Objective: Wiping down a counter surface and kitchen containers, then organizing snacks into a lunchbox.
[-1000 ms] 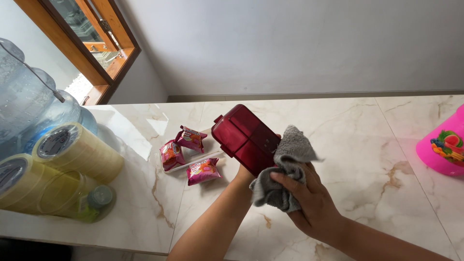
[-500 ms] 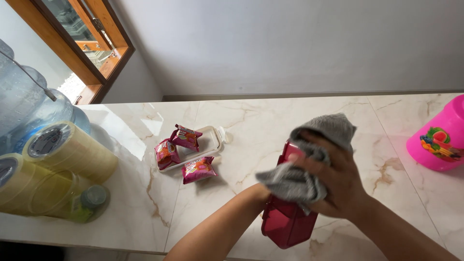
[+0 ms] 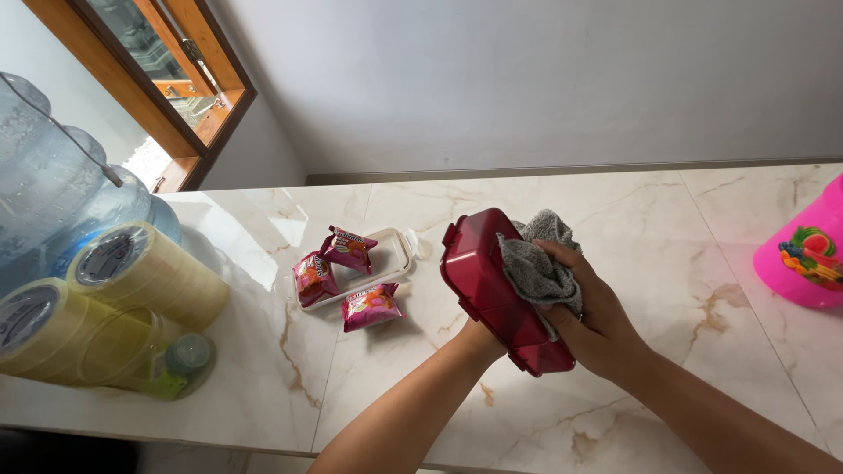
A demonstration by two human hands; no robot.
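— Fingers (image 3: 562, 259) of the right hand (image 3: 597, 320) clamp a grey cloth (image 3: 537, 263) against the one dark red box (image 3: 492, 285); the left hand (image 3: 479, 338) grips that box from beneath, its fingers hidden.

— Count the rest?

— Three pink snack packets (image 3: 347, 247): two in the white tray (image 3: 393, 254) at far left, one on the marble counter (image 3: 685, 263) just near it. One pink tub (image 3: 803, 259) at right.

— Changed?

— Half a second back the box hung low, cloth draped over its top; now it is raised and tilted, cloth on its right face.
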